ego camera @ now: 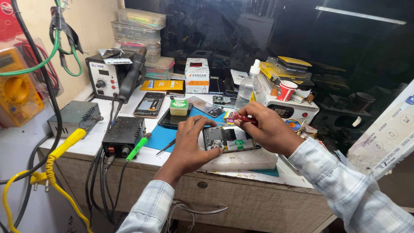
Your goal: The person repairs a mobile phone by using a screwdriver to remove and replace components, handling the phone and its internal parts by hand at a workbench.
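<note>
An opened phone (228,139) with its back off lies on a pale block (246,160) at the bench's front edge. My left hand (192,140) grips the phone's left end, fingers curled over the top and thumb at the lower edge. My right hand (269,127) is shut on a small red tube (239,117) with a patterned cap, held level just above the phone's upper edge. Both sleeves are light checked cloth.
A blue mat (164,136) covers the bench. On it are tweezers (166,146), a dark phone with a green-lidded tub (178,107), and another opened phone (149,104). A hot-air station (105,77), power supply (124,136), clear bottle (248,86) and stacked boxes (138,30) stand behind.
</note>
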